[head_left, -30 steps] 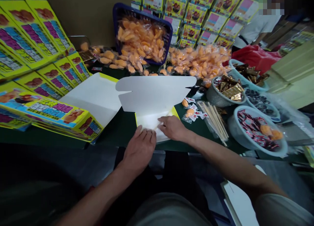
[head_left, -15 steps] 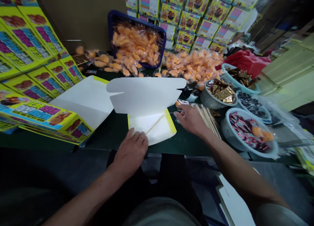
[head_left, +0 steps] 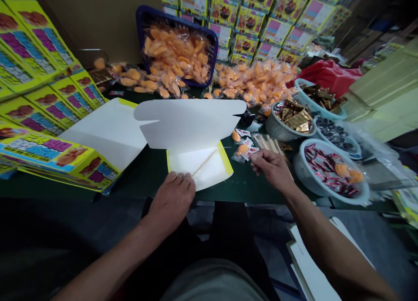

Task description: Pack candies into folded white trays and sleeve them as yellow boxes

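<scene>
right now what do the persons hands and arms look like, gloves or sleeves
The left hand and right hand are bare, ungloved, no rings or watch showing. The forearms are bare too, no sleeve in view; a grey garment shows below them.

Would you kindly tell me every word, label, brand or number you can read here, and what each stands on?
Nothing can be read: the purple and blue lettering on the yellow printed cartons, the stacked cartons behind and the red sachets is too small or blurred.
</scene>
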The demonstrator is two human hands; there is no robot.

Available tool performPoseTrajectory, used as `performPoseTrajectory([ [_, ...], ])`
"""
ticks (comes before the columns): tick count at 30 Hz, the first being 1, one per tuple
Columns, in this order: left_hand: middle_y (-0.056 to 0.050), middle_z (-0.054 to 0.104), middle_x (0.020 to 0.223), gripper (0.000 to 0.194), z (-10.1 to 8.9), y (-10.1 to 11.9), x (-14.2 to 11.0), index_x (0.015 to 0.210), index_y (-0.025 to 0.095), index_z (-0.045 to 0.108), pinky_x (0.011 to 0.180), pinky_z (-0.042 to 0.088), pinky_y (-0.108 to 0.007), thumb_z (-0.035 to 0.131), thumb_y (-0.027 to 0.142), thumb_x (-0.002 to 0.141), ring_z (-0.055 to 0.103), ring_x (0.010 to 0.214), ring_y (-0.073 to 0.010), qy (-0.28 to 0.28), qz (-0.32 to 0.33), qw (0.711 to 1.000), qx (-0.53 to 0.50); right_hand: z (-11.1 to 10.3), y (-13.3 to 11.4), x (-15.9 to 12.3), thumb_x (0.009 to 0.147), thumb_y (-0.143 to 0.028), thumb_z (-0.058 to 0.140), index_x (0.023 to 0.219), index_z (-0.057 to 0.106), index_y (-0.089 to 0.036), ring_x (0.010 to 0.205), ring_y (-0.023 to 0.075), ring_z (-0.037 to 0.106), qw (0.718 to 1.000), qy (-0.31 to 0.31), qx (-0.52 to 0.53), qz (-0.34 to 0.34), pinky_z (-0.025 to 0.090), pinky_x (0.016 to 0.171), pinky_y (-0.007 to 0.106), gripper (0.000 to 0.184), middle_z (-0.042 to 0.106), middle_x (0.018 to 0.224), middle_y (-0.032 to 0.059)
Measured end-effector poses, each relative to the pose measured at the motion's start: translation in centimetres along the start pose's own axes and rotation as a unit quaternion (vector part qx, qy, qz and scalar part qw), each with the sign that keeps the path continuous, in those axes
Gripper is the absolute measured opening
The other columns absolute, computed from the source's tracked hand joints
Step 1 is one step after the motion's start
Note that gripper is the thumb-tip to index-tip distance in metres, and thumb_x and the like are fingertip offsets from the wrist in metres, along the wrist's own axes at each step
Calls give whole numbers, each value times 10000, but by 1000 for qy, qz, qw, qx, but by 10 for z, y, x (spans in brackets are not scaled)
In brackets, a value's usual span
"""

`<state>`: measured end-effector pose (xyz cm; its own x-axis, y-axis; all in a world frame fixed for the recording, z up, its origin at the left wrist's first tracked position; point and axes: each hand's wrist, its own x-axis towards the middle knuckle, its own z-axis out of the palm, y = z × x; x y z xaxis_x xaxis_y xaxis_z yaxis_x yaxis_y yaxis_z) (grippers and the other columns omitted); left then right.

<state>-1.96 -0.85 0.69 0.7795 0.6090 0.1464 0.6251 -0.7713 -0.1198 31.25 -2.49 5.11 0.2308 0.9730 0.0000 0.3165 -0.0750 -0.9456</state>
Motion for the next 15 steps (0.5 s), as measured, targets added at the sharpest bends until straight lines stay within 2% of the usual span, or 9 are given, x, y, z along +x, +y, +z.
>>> performPoseTrajectory([
  [3,-245,731,1329,428,3,-1,-1,1252,47,749,1084,499,-559,495,10,910,692,1240,-386,5,6,1000,0,-2,0,-4,954,-613,691,1010,724,-190,649,135,632,999,-11,-49,21,489,476,221,428,747,919,56],
  [6,-243,731,1330,431,5,-2,0,1255,52,751,1082,500,-567,496,15,908,693,1239,-388,5,5,1000,4,15,0,18,1015,-620,593,996,696,-167,589,122,628,994,-39,-49,84,440,383,212,465,753,984,93],
  [11,-235,742,1305,400,-2,0,1,1236,48,755,1082,507,-547,512,13,921,703,1214,-372,-12,1,1000,5,54,1,59,1045,-598,566,940,677,-145,483,105,565,986,-66,-17,151,388,318,226,479,698,860,82],
  [15,-238,736,1316,391,-5,2,2,1248,50,749,1108,492,-539,545,15,916,694,1237,-360,-9,-15,1000,-10,67,8,70,981,-474,720,814,632,-173,447,74,482,989,-40,46,136,332,336,197,356,596,695,-7],
])
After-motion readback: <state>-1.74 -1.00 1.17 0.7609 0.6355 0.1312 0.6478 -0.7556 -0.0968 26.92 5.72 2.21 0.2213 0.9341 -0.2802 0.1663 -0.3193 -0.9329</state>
